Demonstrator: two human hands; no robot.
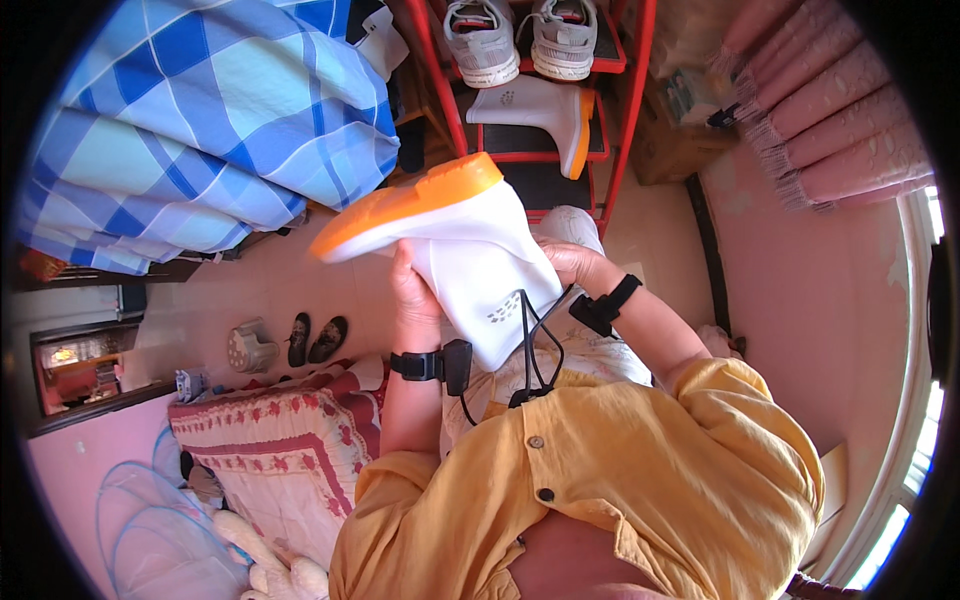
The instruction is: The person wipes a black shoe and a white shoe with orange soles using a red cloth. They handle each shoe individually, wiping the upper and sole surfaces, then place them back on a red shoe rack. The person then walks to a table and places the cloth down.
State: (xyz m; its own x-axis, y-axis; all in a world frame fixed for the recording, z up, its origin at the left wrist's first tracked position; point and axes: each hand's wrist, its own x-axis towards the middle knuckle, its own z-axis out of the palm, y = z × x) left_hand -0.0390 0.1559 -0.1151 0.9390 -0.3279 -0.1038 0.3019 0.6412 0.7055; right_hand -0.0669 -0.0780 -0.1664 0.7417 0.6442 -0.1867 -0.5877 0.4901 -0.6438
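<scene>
A white rain boot (472, 255) with an orange sole is held up in front of my chest, sole upward and toe toward the left. My left hand (414, 289) grips it near the instep, thumb along the side. On the other side, my right hand (574, 262) holds the boot by the ankle and shaft, its fingers partly hidden behind it. A matching white boot (529, 109) lies on its side on a black step of a red-framed stand (459, 112). Above it sits a pair of grey sneakers (484, 41).
A blue checked cloth (225, 127) covers something at the upper left. Dark shoes (319, 341) and a grey plastic stool (253, 346) stand on the tiled floor. The bed with a floral cover (277, 450) lies at lower left. A cardboard box (675, 146) stands by the pink curtain (840, 112).
</scene>
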